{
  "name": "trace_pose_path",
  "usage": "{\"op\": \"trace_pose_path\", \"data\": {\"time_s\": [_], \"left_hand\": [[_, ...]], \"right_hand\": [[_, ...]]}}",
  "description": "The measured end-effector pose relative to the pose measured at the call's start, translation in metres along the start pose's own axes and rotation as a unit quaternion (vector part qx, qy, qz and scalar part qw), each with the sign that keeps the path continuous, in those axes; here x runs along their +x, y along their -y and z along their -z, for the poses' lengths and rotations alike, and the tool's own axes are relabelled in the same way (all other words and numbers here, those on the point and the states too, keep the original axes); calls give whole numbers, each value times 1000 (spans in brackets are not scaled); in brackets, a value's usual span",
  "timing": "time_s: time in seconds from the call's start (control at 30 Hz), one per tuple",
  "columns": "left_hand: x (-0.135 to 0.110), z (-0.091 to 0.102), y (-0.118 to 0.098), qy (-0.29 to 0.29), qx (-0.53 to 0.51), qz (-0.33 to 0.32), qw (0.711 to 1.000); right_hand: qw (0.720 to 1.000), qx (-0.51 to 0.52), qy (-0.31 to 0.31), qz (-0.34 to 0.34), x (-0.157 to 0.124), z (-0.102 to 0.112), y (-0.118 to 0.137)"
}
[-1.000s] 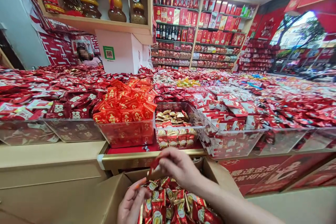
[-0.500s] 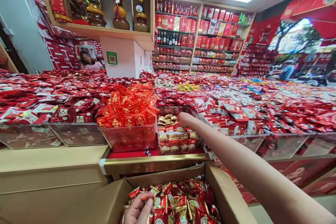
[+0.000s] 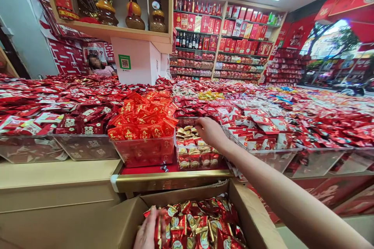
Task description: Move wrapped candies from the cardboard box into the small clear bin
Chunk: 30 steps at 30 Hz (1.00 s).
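A cardboard box (image 3: 248,218) at the bottom centre is full of red-and-gold wrapped candies (image 3: 204,225). My left hand (image 3: 147,231) lies on the candies at the box's left side, fingers stretched out. My right arm reaches forward over the box. My right hand (image 3: 209,131) hovers above a clear plastic bin (image 3: 196,161) partly filled with the same red-and-gold candies, fingers loosely curled and pointing down; nothing shows in them.
Clear bins of red packets line the counter: bright red ones (image 3: 144,124) left of the hand, red-and-white ones (image 3: 257,128) to its right. A gold counter edge (image 3: 169,181) sits above the box. A person (image 3: 97,66) sits far back left. Shelves (image 3: 222,39) hold boxes and bottles.
My right hand went from the box up to the clear bin and now hangs over its candies. My left hand stayed in the box and flattened out.
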<state>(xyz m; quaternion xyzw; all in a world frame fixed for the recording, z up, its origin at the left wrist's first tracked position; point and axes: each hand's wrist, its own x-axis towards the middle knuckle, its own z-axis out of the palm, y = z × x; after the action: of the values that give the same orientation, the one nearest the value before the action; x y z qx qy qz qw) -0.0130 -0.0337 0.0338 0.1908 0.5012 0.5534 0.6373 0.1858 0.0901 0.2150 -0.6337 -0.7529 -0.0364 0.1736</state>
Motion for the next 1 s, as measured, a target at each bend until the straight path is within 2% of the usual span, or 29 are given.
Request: {"op": "trace_pose_path", "data": {"time_s": [0.07,0.1,0.17,0.2,0.27,0.37,0.5,0.7,0.77,0.9,1.0], "left_hand": [[2,1,-5,-8,-40,57,998],[3,1,-7,-11,-48,68,996],[1,-2,-9,-29,-40,39,998],[-1,-4,-9,-38,-29,19,999],[-6,-8,-8,-33,-22,-5,999],[-14,-11,-4,33,-62,3,998],[-20,-12,-5,82,-77,-17,993],[-20,-13,-12,65,-44,-42,996],[-20,-14,-13,64,-50,-34,996],[-27,-16,-15,92,-54,-37,994],[-30,-18,-14,90,-25,-42,995]], "right_hand": [[989,111,-35,92,-39,-6,23],[978,163,-4,128,-61,-17,35],[956,223,121,151,-104,-48,55],[947,236,171,135,-121,-67,61],[921,298,229,105,-143,-101,67],[886,389,245,62,-148,-127,62],[852,462,247,7,-136,-123,52],[818,524,236,-18,-134,-121,50],[782,567,254,-48,-133,-123,50],[685,664,279,-105,-129,-116,52],[664,688,265,-127,-126,-110,52]]}}
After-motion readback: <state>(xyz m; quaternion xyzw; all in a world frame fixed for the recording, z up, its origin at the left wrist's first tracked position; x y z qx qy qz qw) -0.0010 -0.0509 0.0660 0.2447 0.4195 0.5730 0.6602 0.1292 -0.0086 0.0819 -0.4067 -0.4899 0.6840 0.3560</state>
